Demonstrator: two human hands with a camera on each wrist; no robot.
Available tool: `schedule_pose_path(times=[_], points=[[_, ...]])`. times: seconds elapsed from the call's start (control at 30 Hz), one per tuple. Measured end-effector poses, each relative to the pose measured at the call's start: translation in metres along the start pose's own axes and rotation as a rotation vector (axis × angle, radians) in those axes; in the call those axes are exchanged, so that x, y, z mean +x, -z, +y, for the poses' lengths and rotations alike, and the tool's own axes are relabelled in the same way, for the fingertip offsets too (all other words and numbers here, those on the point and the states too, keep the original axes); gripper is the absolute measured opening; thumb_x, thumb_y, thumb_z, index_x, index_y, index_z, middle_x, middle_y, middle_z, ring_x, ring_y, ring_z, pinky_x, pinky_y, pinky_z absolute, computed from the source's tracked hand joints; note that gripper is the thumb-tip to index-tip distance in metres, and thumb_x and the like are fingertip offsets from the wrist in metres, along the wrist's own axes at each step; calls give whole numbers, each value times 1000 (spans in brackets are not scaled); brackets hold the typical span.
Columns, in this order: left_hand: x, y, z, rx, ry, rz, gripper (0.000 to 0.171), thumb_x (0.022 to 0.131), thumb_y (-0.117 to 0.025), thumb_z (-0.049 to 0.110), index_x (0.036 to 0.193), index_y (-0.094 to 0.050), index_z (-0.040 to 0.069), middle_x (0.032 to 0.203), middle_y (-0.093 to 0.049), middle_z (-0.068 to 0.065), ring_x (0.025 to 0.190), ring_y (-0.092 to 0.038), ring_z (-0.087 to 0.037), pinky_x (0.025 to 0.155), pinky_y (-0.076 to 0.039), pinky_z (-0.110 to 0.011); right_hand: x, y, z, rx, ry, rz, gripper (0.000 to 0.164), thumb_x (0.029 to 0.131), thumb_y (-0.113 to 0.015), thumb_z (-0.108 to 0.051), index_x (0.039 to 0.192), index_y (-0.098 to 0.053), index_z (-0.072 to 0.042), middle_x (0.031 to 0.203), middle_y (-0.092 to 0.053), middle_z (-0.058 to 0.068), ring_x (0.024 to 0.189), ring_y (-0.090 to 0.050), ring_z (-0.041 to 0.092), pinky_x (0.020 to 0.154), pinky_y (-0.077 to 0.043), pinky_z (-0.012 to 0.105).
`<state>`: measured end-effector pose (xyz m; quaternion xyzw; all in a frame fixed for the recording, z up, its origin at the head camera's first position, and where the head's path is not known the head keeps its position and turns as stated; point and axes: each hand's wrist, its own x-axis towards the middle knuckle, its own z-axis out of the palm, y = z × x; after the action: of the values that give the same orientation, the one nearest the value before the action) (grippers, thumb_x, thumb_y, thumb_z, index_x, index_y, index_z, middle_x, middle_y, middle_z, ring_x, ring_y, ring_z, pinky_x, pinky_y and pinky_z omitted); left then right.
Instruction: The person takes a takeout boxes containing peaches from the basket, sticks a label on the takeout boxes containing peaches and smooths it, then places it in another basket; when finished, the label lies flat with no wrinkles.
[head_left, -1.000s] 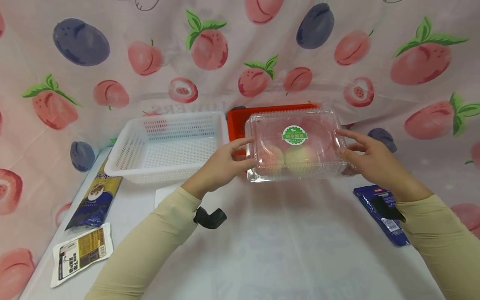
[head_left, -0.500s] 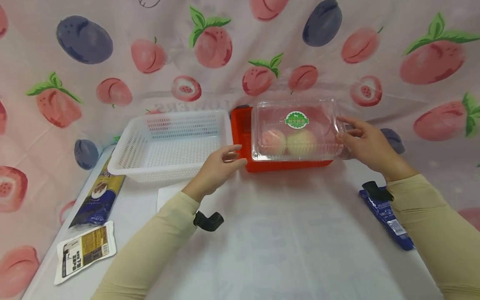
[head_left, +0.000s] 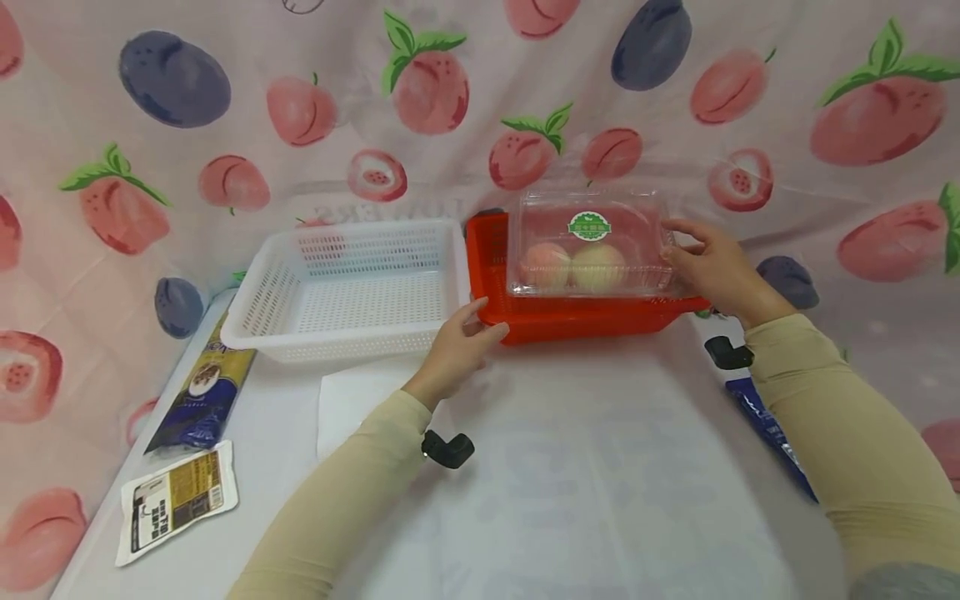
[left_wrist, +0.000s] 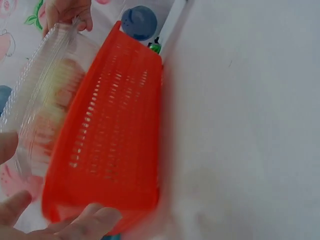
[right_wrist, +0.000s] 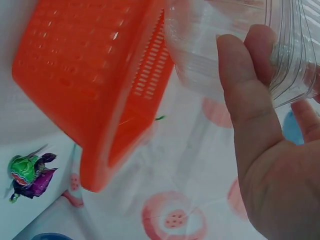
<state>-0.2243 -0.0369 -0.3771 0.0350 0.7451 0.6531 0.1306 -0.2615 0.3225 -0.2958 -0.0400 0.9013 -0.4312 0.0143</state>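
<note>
My right hand (head_left: pixel 708 265) grips the right end of a clear plastic clamshell box (head_left: pixel 555 225) with a green label on its lid. Through its wall show two round fruits (head_left: pixel 597 267), one reddish and one pale yellow. The box is raised and tilted over a red perforated basket (head_left: pixel 592 325), which it partly hides. In the right wrist view, thumb and fingers close round the box's edge (right_wrist: pixel 290 55). My left hand (head_left: pixel 453 350) is by the basket's front left corner, holding nothing, its fingertips (left_wrist: pixel 102 220) right at the basket's end wall in the left wrist view.
A white perforated basket (head_left: pixel 345 342) stands left of the red one. Two packets, one blue and gold (head_left: pixel 206 387) and one white and brown (head_left: pixel 180 500), lie at the left. A blue packet (head_left: pixel 772 433) is under the right forearm. Wrapped candies (right_wrist: pixel 31 172) lie beyond the red basket.
The left hand has let go of the box and come down to the basket's front left corner. The right hand has carried the box back over the red basket, which now shows more.
</note>
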Motion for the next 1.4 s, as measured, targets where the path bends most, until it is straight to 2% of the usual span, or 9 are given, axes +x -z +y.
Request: schedule_pose_path(times=[0.13,0.27,0.37,0.5,0.7,0.87,1.0,1.27,1.4], points=[[7,-9,-4,43,9,22,77,95,-70,36,159,-30,20,152,-42,-15,130,-50,-28,101,-48,-47,9,-1,8,-23,-8,-19,64,103,-55,-38,158,-31,-15,139,-49,29,114,-57,39,83,-57,36],[15,-17,-7,108,27,56,81,94,-68,43,160,-26,24,152,-41,-11,123,-51,-27,102,-47,-43,19,-3,16,-22,-71,-56,69,102,-55,-42,160,-26,-16,146,-42,29,129,-45,46,98,-48,56],[21,-22,-9,109,17,96,78,94,-67,44,159,-27,27,154,-39,-10,127,-47,-27,103,-46,-45,26,-4,19,-22,-92,-71,69,103,-54,-41,160,-24,-15,148,-40,29,131,-42,46,101,-43,60],[25,-24,-12,90,25,130,74,95,-67,43,158,-29,29,158,-34,-7,137,-40,-26,105,-44,-45,33,-8,22,-53,-95,-92,69,104,-52,-40,160,-24,-13,144,-42,28,126,-44,46,102,-43,60],[28,-22,-11,90,-3,138,72,95,-67,42,156,-33,27,157,-36,-7,136,-41,-29,104,-46,-44,42,-11,26,-61,-133,-99,68,104,-52,-41,160,-24,-13,140,-44,28,121,-44,44,102,-43,60],[30,-21,-11,89,-2,121,72,95,-68,41,157,-33,26,156,-37,-8,135,-43,-30,103,-46,-42,46,-12,28,-71,-182,-126,71,103,-52,-45,161,-23,-16,148,-35,26,126,-38,45,106,-36,62],[30,-21,-10,90,10,117,73,95,-69,40,157,-32,27,157,-36,-8,134,-43,-28,103,-47,-42,48,-15,31,-100,-194,-147,71,102,-53,-46,161,-24,-17,150,-32,26,127,-37,45,106,-37,62],[30,-21,-10,86,9,125,72,95,-69,38,156,-33,26,155,-38,-6,133,-44,-26,102,-47,-42,61,-23,38,6,-208,-182,67,104,-53,-40,161,-23,-18,145,-39,25,124,-42,43,105,-41,57],[31,-23,-10,89,4,122,72,95,-69,36,157,-33,24,156,-37,-8,132,-44,-27,104,-46,-42,63,-23,41,18,-194,-239,70,106,-48,-41,162,-14,-17,149,-33,26,127,-39,45,106,-38,59]])
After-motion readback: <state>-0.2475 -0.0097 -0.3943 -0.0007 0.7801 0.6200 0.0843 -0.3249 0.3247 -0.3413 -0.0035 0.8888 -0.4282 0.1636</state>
